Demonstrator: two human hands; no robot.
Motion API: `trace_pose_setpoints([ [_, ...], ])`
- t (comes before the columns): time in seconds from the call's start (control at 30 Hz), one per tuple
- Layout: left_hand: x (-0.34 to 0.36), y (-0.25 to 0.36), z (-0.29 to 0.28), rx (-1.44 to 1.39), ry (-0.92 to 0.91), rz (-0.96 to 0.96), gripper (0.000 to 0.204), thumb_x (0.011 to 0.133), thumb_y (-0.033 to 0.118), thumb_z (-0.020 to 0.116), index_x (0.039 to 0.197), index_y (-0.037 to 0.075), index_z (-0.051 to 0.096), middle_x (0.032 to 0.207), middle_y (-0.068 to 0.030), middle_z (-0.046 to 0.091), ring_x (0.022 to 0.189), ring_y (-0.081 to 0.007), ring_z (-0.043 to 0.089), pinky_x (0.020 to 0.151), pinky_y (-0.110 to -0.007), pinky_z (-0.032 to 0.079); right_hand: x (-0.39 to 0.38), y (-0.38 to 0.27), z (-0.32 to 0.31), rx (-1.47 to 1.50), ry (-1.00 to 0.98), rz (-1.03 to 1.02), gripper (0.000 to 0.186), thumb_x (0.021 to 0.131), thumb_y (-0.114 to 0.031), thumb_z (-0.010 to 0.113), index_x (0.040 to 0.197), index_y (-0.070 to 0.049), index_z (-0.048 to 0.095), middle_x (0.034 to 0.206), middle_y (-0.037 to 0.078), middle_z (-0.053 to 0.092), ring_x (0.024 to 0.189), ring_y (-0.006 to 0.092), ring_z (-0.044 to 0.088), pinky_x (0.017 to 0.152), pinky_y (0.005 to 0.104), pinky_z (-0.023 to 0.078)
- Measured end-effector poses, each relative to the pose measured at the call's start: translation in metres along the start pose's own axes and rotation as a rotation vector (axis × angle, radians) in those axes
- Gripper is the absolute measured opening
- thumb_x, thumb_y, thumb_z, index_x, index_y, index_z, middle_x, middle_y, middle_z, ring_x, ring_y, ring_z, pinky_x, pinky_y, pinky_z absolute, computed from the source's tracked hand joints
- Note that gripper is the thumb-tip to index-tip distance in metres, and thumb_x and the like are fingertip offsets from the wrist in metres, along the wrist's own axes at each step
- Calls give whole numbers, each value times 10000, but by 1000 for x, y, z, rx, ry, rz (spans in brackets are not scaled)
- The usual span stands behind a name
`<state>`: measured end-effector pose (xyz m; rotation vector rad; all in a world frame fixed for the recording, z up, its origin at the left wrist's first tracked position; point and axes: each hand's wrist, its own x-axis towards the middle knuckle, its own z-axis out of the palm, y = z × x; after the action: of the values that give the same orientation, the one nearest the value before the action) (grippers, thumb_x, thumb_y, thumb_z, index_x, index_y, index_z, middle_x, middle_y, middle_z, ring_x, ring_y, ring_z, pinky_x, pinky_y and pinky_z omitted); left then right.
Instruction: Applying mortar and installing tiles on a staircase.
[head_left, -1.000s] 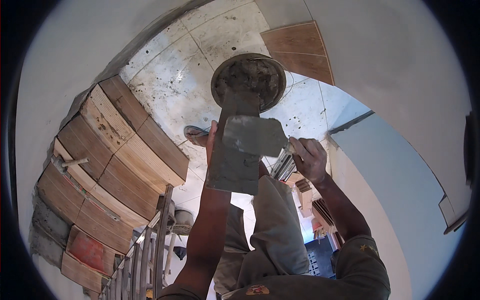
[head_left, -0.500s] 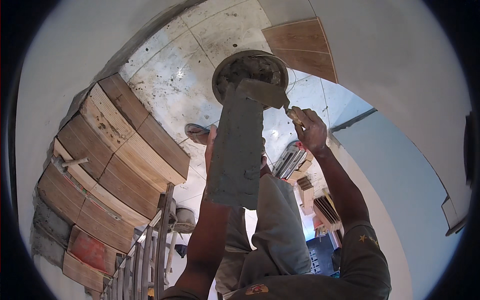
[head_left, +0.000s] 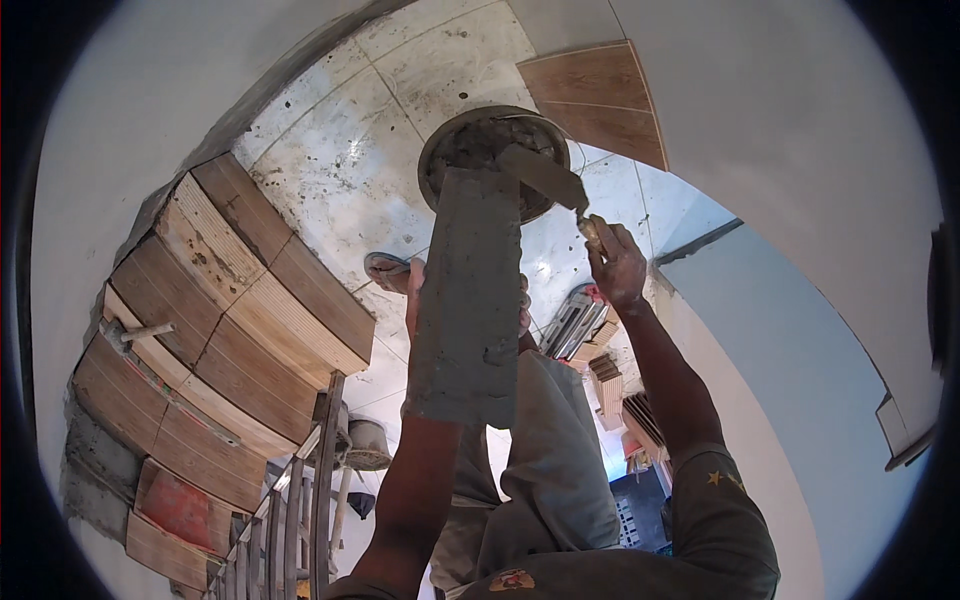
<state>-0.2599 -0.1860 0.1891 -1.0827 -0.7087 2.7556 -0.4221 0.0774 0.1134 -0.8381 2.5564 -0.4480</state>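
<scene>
My left hand [head_left: 524, 305] supports a long tile [head_left: 465, 300] from below, mostly hidden by it; fingertips show at its right edge. Smoothed grey mortar covers the tile's upper face. My right hand [head_left: 618, 268] grips the handle of a trowel [head_left: 548, 182], its blade slanting over the tile's far right corner. Beneath the blade and the tile's far end stands a round bucket [head_left: 430, 190] of grey mortar.
Wood-look steps [head_left: 260, 370] with a hammer [head_left: 148, 332] on them rise at the left, beside a railing [head_left: 322, 470]. A wood-look tile [head_left: 600, 95] lies far right. A tile cutter [head_left: 575, 325] and stacked tiles [head_left: 640, 420] are at the right.
The trowel blade has turned to slope more steeply and shifted right, off part of the tile's far end. The tile stays held in nearly the same place.
</scene>
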Motion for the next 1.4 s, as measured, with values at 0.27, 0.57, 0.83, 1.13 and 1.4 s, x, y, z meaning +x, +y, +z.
trace_pose_setpoints([
  [0.27, 4, 8, -20, -57, -132, 4, 1031, 797, 787, 586, 1453, -8, 530, 1319, -269, 596, 1190, -389, 608, 1025, -534, 456, -17, 3, -2, 11, -37, 176, 493, 877, -162, 771, 1353, -140, 644, 1022, 102, 661, 901, 335, 673, 739, 441, 570],
  [0.57, 9, -18, 3, -138, -100, 83, 1010, 951, 833, 392, 1497, -14, 454, 1272, -280, 579, 1080, -377, 611, 944, -519, 529, 12, -65, 17, 296, 57, 102, 480, 889, -117, 778, 1350, -99, 647, 1036, 136, 686, 869, 343, 692, 733, 419, 565],
  [0.83, 6, -10, 18, -244, -58, 131, 1093, 894, 875, 456, 1514, -24, 429, 1335, -272, 557, 1112, -391, 599, 986, -544, 504, -37, -14, 35, 65, 42, 213, 435, 883, -129, 731, 1312, -161, 667, 966, 113, 663, 902, 346, 674, 742, 474, 561],
  [1.13, -22, 20, -29, -61, 14, 351, 1038, 890, 871, 457, 1482, 20, 501, 1227, -236, 591, 1098, -356, 584, 971, -509, 475, 12, -46, 59, -220, -497, 324, 487, 867, -128, 689, 1332, -193, 559, 1170, 170, 621, 1088, 400, 654, 833, 523, 572],
  [1.4, -71, 35, -10, -217, -45, 500, 953, 945, 811, 412, 1467, 21, 517, 1271, -249, 622, 1087, -374, 644, 900, -565, 531, 11, -8, 140, -196, -520, -99, 622, 874, -272, 738, 1441, -143, 516, 1205, 255, 648, 1042, 449, 672, 864, 560, 553],
])
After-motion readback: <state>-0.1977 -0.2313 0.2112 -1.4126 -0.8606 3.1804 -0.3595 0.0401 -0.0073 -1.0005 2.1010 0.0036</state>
